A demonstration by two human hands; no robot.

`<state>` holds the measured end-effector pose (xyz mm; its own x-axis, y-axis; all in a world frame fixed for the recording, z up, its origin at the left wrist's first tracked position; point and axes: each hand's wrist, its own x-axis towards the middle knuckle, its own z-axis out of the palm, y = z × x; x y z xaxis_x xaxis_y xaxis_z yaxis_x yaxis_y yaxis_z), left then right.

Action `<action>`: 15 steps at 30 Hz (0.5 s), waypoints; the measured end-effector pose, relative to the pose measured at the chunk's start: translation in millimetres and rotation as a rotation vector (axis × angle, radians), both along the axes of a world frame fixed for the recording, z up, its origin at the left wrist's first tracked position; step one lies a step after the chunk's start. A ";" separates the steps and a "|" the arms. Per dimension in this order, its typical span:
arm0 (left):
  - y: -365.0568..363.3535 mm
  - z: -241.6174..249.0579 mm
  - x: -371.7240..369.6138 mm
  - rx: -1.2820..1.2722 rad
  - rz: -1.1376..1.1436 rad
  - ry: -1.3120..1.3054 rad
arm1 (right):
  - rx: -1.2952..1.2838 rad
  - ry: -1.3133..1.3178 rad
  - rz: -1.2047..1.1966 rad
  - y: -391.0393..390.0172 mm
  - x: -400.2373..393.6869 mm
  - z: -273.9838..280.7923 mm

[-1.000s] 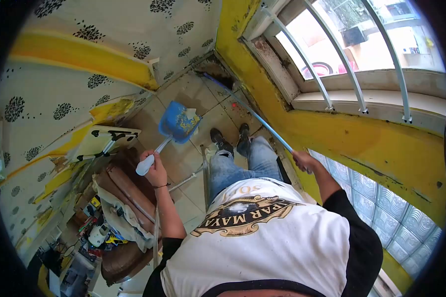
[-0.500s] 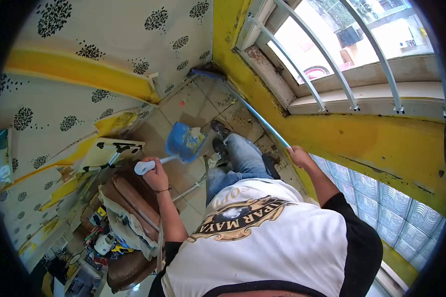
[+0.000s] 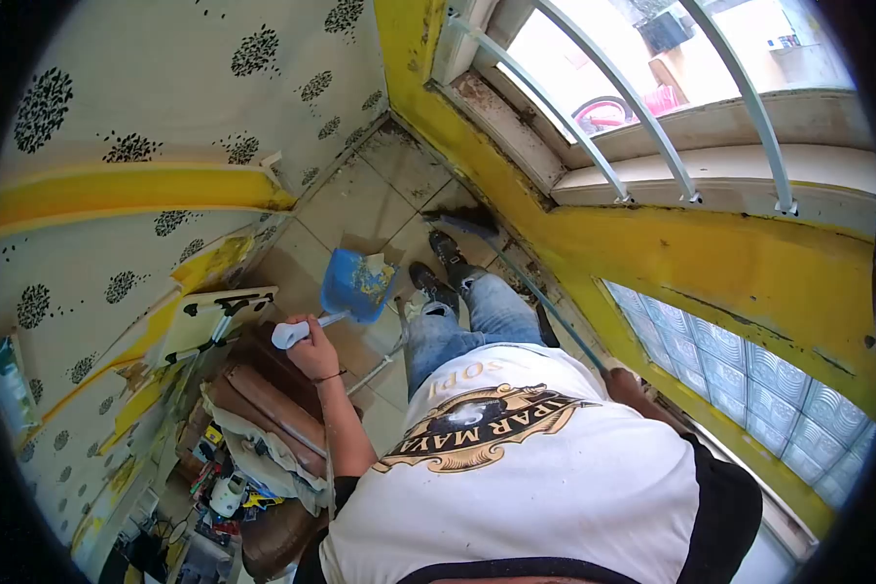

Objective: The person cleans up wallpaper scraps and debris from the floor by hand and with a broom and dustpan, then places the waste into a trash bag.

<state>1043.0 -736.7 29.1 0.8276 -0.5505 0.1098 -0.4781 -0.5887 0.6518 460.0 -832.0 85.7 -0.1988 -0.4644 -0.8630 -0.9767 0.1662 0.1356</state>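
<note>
My left hand (image 3: 313, 352) is closed around the pale grip of a long-handled dustpan. Its blue pan (image 3: 346, 292) is low over the floor tiles, in front of my feet and to the left, with yellowish scraps and debris in it. On the other side, my right hand (image 3: 625, 384) is wrapped round the upper end of a broom stick (image 3: 569, 326), close to my right hip. The stick slants forward to the broom head (image 3: 465, 220), whose dark bristles lie on the floor just beyond my shoes, by the yellow wall.
Dirt and bits lie on the floor tiles (image 3: 399, 161) toward the corner. A barred window (image 3: 642, 107) is in the yellow wall (image 3: 691, 258) to the right. At left, a folded board (image 3: 219, 316) leans by a brown padded seat (image 3: 273, 404) and a clutter of items (image 3: 229, 492).
My right hand has drawn back toward my hip, pulling the broom head from the far corner to near my shoes. My left hand keeps its hold on the dustpan.
</note>
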 end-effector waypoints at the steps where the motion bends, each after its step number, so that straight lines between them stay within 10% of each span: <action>1: -3.0 -0.3 1.6 -0.004 0.001 -0.035 | -0.005 0.001 -0.008 -1.8 -1.4 16.7; 7: -33.6 44.9 7.7 -0.003 -0.128 -0.104 | -0.219 -0.184 0.297 -64.4 52.2 -16.8; 15: -54.1 19.8 34.1 -0.064 -0.111 0.031 | -0.042 -0.285 0.067 -100.8 159.0 -107.9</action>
